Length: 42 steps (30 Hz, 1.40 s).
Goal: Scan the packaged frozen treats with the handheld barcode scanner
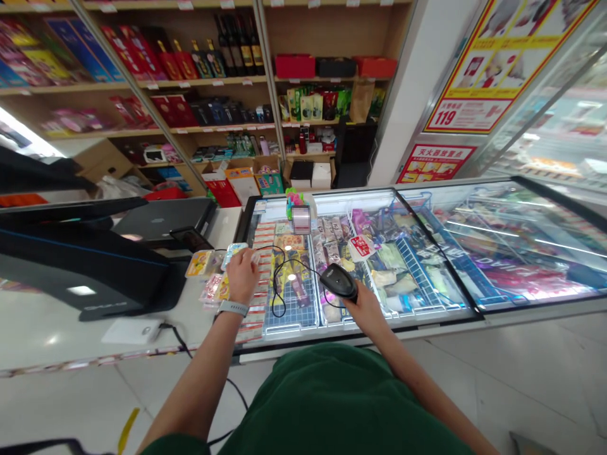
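Note:
A black handheld barcode scanner (339, 282) sits in my right hand (368, 311), its head pointing left above the glass freezer top. From it, a looped black cable (279, 278) trails left across the glass. My left hand (243, 276), with a watch on the wrist, is closed at the edge of a small blue-and-white pack (234, 252); its fingertips are partly hidden. Beside that hand, more small packs lie on the counter: a yellow one (198, 263) and a pink one (211, 288).
A black checkout terminal (123, 272) and a white box-shaped device (133, 330) stand on the left counter (61, 341). The glass-topped freezer (393, 253) extends right, with a colourful toy-like item (294, 198) at its back edge. Stocked shelves (222, 129) line the wall behind.

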Tool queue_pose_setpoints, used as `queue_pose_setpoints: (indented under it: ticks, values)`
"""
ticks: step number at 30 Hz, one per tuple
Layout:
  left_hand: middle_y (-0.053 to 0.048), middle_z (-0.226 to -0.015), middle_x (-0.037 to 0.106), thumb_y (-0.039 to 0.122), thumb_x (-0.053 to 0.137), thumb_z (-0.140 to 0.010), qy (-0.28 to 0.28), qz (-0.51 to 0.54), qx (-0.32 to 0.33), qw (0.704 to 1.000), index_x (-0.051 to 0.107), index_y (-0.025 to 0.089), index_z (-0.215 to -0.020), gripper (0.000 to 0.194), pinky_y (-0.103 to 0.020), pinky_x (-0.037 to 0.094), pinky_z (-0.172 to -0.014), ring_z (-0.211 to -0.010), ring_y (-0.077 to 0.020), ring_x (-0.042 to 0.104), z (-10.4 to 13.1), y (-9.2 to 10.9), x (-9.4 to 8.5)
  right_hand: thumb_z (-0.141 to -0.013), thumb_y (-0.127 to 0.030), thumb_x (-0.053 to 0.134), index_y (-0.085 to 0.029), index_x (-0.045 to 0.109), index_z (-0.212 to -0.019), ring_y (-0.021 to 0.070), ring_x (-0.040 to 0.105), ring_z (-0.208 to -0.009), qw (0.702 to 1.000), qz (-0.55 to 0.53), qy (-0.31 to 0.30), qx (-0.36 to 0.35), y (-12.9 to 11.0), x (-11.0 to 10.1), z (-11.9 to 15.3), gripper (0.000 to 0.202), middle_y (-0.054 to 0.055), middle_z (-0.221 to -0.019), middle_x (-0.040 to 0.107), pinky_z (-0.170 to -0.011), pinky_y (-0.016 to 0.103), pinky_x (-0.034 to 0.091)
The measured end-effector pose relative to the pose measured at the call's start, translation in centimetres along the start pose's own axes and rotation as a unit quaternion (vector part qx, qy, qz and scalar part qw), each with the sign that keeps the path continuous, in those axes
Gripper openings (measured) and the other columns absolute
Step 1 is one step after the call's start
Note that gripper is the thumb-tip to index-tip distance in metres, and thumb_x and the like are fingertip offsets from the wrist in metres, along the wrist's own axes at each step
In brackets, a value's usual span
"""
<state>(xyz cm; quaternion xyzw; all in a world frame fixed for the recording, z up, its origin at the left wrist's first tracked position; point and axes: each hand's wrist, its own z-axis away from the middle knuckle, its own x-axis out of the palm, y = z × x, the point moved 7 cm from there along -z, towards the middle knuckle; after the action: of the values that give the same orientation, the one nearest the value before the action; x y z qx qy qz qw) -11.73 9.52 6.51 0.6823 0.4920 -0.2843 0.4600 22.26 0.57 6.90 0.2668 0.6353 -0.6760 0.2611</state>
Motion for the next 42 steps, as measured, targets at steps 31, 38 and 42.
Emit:
queue_pose_setpoints:
  ticks: [31,38,42]
  values:
    - [-0.021,-0.138,0.049,0.022,0.06,-0.082,-0.274,0.089,0.309,0.906,0.052,0.011,-0.128,0.048,-0.051,0.031,-0.107,-0.131,-0.0333,0.042,-1.8,29.7,20.8,-0.076,-0.024,0.062,-0.02,0.059,-0.096,0.0219,0.063,-0.082,0.985,-0.055,0.127,0.103,5.3,-3.5,2.6,0.021,0.004,-0.086,0.067,-0.071,0.03,0.046]
    - [-0.015,-0.128,0.059,0.007,0.05,-0.081,-0.282,0.214,0.254,0.9,0.059,0.014,-0.118,0.039,-0.04,0.036,-0.108,-0.124,-0.0241,0.051,-2.8,26.5,18.4,-0.076,-0.019,0.06,-0.019,0.058,-0.099,0.0223,0.062,-0.086,0.99,-0.024,0.112,0.076,4.2,-2.8,2.2,0.023,0.006,-0.09,0.066,-0.073,0.03,0.046]
    - [-0.012,-0.119,0.064,0.015,0.052,-0.083,-0.251,0.316,0.132,0.905,0.063,0.018,-0.111,0.03,-0.04,0.039,-0.106,-0.116,-0.0256,0.057,-4.0,21.8,16.6,-0.075,-0.01,0.056,-0.018,0.056,-0.105,0.0235,0.06,-0.092,0.994,0.049,0.096,0.023,2.5,-2.3,1.9,0.031,0.009,-0.1,0.063,-0.08,0.033,0.046]
